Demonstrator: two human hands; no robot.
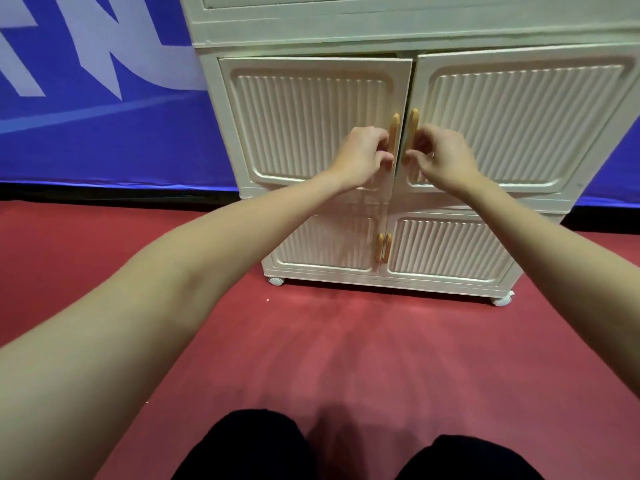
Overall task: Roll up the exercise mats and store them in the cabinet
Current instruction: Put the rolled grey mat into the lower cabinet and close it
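A red floor (311,358) spreads under me, with a blue banner (86,140) along the wall behind. The cream cabinet (363,26) stands on small white casters (276,281), its ribbed doors in stacked pairs. The upper left door (304,119) and upper right door (519,123) sit slightly ajar, a dark gap between them. My left hand (362,157) curls its fingers around the left wooden handle (394,133); my right hand (438,157) hooks the right wooden handle (412,129) likewise. My knees in black trousers (249,448) show at the bottom. I see no exercise mats from here.
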